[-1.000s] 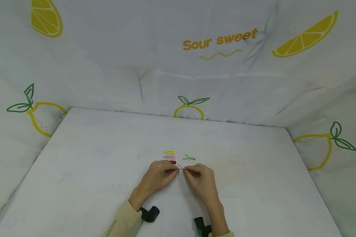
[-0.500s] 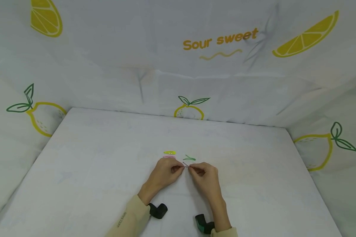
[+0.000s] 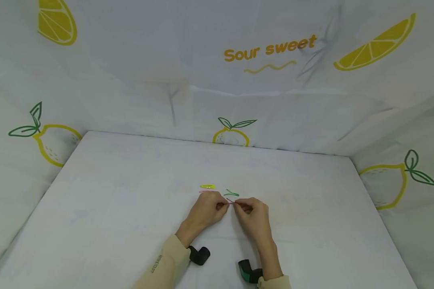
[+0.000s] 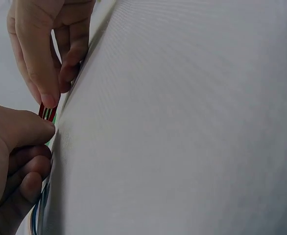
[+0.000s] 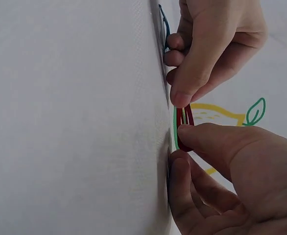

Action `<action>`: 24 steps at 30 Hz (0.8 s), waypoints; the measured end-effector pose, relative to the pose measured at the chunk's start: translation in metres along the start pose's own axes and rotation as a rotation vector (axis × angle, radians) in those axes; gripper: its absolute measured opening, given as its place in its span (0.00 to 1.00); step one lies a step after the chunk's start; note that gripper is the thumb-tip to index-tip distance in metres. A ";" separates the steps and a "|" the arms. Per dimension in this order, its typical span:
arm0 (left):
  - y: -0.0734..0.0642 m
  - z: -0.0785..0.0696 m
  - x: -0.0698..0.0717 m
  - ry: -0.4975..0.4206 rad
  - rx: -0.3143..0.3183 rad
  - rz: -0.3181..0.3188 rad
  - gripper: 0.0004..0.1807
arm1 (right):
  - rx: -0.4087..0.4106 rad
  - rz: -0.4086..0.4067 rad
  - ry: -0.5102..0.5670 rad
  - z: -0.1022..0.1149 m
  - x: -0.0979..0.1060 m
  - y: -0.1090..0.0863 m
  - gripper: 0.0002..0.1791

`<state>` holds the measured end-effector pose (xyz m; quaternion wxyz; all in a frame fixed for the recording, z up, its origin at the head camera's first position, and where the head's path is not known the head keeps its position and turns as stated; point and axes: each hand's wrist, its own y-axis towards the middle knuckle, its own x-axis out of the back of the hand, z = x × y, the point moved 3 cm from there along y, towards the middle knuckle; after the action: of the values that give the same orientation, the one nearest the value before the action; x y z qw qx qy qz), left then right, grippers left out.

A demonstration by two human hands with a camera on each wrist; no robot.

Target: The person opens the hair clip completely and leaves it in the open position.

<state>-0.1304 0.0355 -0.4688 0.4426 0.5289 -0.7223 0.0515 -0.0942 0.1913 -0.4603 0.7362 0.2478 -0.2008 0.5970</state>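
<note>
Red clip (image 5: 189,116) is held between both hands, above the tabletop (image 3: 130,168) and near the other clips. Left hand (image 3: 206,206) pinches one end, thumb and fingers clamped on it; right hand (image 3: 254,218) pinches the other end the same way, fingertips together on the metal. Short stretch of clip shows between the two pinches, slot visible in both wrist views. Head view shows two thin legs spread in a V, the far leg sticking up loose, so the clip looks parted; exact bend too small to tell. Doing this well: the right pinch should anchor the joined end firmly, the left should work one leg only, with small, even pressure and no twisting, as thin metal probably flexes and may snap suddenly. Thumb tips are best near the edges, off the line where the legs meet, or skin could get nipped. Green clip (image 3: 231,194) lies parted just beyond the fingers; yellow clip (image 3: 207,186) lies flat farther left; pink clip (image 3: 201,192) is mostly hidden behind the left hand. Thin blue item (image 5: 165,27) sits by the left fingers, type unclear. Judgement: low hands help, but knuckles should clear these pieces.
</note>
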 end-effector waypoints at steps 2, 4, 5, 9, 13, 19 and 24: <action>0.001 -0.001 -0.001 0.008 0.005 0.008 0.02 | -0.001 -0.001 -0.005 -0.001 0.000 0.000 0.04; 0.002 -0.002 -0.001 0.010 0.008 0.014 0.02 | -0.001 0.001 -0.016 -0.002 0.000 0.001 0.04; 0.003 -0.002 -0.001 0.012 0.010 0.017 0.02 | 0.001 0.002 -0.020 -0.002 0.000 0.001 0.04; 0.004 -0.002 -0.001 0.012 0.017 0.031 0.02 | -0.003 0.004 -0.034 -0.003 -0.001 0.002 0.04; 0.005 -0.002 -0.001 0.010 0.023 0.044 0.02 | -0.002 0.000 -0.039 -0.002 -0.001 0.002 0.03; 0.006 -0.002 -0.001 0.013 0.031 0.067 0.02 | 0.001 -0.004 -0.044 -0.002 -0.002 0.003 0.03; 0.006 -0.001 -0.001 0.021 0.030 0.079 0.02 | -0.006 -0.004 -0.043 -0.003 -0.002 0.003 0.04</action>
<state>-0.1345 0.0394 -0.4663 0.4397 0.5059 -0.7372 0.0854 -0.0973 0.1920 -0.4641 0.7336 0.2589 -0.2180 0.5893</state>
